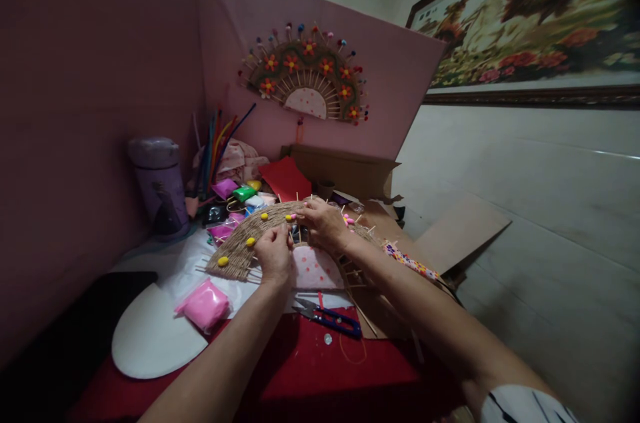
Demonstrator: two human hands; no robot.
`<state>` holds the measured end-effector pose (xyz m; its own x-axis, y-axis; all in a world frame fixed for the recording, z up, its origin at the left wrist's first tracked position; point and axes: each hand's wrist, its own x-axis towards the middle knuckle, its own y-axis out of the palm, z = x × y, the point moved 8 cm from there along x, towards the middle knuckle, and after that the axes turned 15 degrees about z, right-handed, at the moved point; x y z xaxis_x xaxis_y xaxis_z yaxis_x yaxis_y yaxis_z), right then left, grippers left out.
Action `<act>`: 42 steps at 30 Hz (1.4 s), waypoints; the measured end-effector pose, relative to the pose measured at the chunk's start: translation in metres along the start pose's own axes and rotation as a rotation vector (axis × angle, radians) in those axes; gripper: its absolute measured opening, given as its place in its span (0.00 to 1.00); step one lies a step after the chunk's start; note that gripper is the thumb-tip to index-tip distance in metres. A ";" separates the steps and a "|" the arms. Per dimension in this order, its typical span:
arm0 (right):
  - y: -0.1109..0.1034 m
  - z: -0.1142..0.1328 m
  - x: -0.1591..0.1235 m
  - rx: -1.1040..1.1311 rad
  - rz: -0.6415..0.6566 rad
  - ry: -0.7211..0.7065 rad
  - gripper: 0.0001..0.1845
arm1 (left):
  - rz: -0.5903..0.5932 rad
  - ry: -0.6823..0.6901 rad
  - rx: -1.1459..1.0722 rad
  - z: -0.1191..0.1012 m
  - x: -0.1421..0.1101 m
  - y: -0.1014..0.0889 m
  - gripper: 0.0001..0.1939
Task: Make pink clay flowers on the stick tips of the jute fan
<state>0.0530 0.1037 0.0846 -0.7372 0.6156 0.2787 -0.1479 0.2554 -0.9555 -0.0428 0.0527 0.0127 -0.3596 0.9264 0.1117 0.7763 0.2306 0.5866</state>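
Note:
A half-round fan (pixel 235 243) of woven brown cord on thin sticks lies across the table, with a white, red-dotted half circle (pixel 316 268) at its centre. Several yellow clay dots (pixel 251 242) sit on the cord band, and a pink clay flower (pixel 347 219) shows on its right part. My left hand (pixel 274 255) is closed at the band's inner edge, thumb and forefinger pinched together by the sticks. Over the top of the band, my right hand (pixel 325 224) pinches a small pink clay piece beside a yellow dot; its fingertips partly hide the piece.
Blue-handled thread snips (pixel 333 322), a pink clay packet (pixel 204 304) and a white cut disc (pixel 155 336) lie in front. Behind are a purple tumbler (pixel 159 190), coloured clay packets (pixel 244 193) and cardboard (pixel 340 166). A finished-looking flowered fan (pixel 306 73) hangs on the pink panel.

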 end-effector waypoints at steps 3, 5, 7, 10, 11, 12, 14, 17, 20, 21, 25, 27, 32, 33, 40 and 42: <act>0.001 0.001 0.011 0.012 0.022 0.017 0.08 | -0.002 -0.006 0.035 -0.003 -0.001 0.000 0.10; 0.002 0.001 0.017 -0.012 0.043 0.040 0.08 | -0.007 -0.020 0.043 -0.003 -0.001 0.000 0.10; 0.002 0.000 0.021 -0.030 0.040 0.058 0.08 | -0.015 -0.026 0.036 -0.003 -0.002 0.000 0.10; 0.002 -0.002 0.024 -0.026 0.023 0.049 0.06 | -0.016 -0.011 0.026 -0.002 -0.001 0.000 0.09; 0.003 -0.002 0.024 -0.023 0.023 0.044 0.06 | -0.012 -0.007 0.026 -0.002 -0.001 0.000 0.09; 0.005 -0.003 0.025 -0.022 0.029 0.039 0.06 | -0.006 -0.006 0.026 -0.002 -0.001 0.001 0.09; 0.008 -0.004 0.026 -0.029 0.039 0.033 0.06 | 0.000 -0.011 0.021 0.000 -0.001 0.000 0.08; 0.009 -0.004 0.026 -0.041 0.038 0.022 0.08 | 0.003 -0.022 0.018 0.001 -0.001 0.000 0.08; 0.006 -0.004 0.021 -0.027 0.028 0.013 0.09 | 0.007 -0.021 0.018 0.001 -0.001 0.000 0.08; 0.004 -0.004 0.018 -0.021 0.023 0.010 0.08 | 0.009 -0.019 0.015 0.001 -0.001 0.001 0.08; 0.000 0.003 0.006 -0.050 0.005 -0.034 0.11 | -0.002 -0.014 0.017 0.002 0.000 0.000 0.08; 0.002 0.009 0.002 -0.084 0.029 -0.078 0.13 | -0.005 -0.012 0.030 0.002 0.001 -0.001 0.09; 0.007 0.012 -0.004 -0.103 0.066 -0.087 0.17 | 0.020 0.015 0.059 0.001 0.003 -0.001 0.11; 0.005 0.010 -0.004 -0.085 0.054 -0.071 0.17 | 0.016 0.017 0.048 0.001 0.002 -0.002 0.11; 0.002 0.007 -0.007 -0.089 0.038 -0.012 0.18 | 0.003 0.000 -0.073 0.004 0.001 -0.001 0.14; 0.002 0.010 -0.006 -0.107 0.068 -0.028 0.19 | 0.002 -0.001 -0.072 0.002 0.001 0.000 0.12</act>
<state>0.0504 0.0930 0.0796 -0.7614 0.6137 0.2090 -0.0267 0.2924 -0.9559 -0.0422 0.0540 0.0111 -0.3572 0.9273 0.1121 0.7377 0.2064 0.6428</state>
